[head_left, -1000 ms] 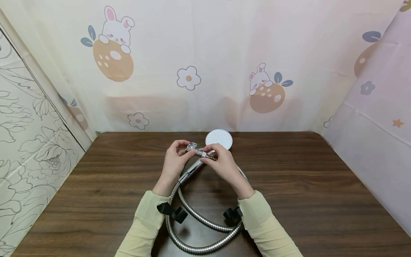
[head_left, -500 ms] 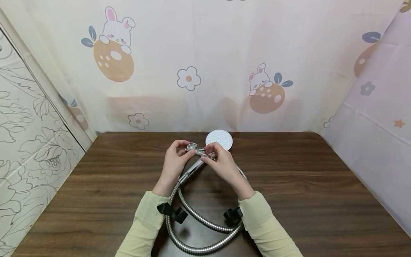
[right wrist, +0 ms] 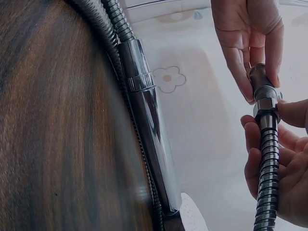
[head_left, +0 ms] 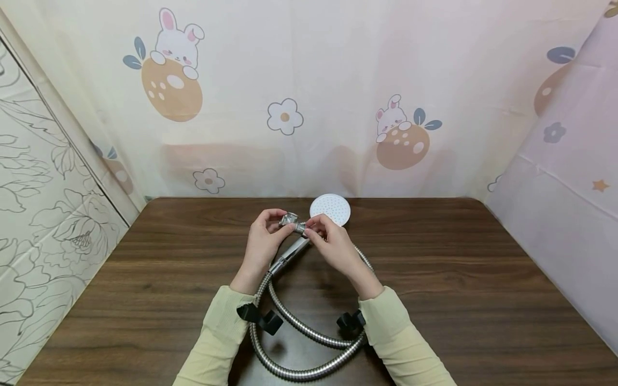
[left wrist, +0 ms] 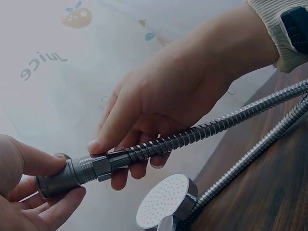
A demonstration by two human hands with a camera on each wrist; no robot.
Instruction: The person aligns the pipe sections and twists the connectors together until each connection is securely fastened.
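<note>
Threaded chrome connector [left wrist: 54, 184], above the wooden table [head_left: 458, 268], is pinched by the left hand [head_left: 262, 242]; the right hand [head_left: 334, 245] pinches the hose nut [left wrist: 101, 167] at its threads. Only the left wrist view shows "juice" reading backwards on the fabric backdrop [left wrist: 86, 101].

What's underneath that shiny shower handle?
The wooden table and a strip of hose show along the edge of the handle; whatever lies directly beneath it is covered and can't be seen.

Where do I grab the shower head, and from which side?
Probably around the middle of its silver handle, from above: the handle is long and slim and slants toward the person, its middle uncovered, while the white spray face is wide and flat.
</note>
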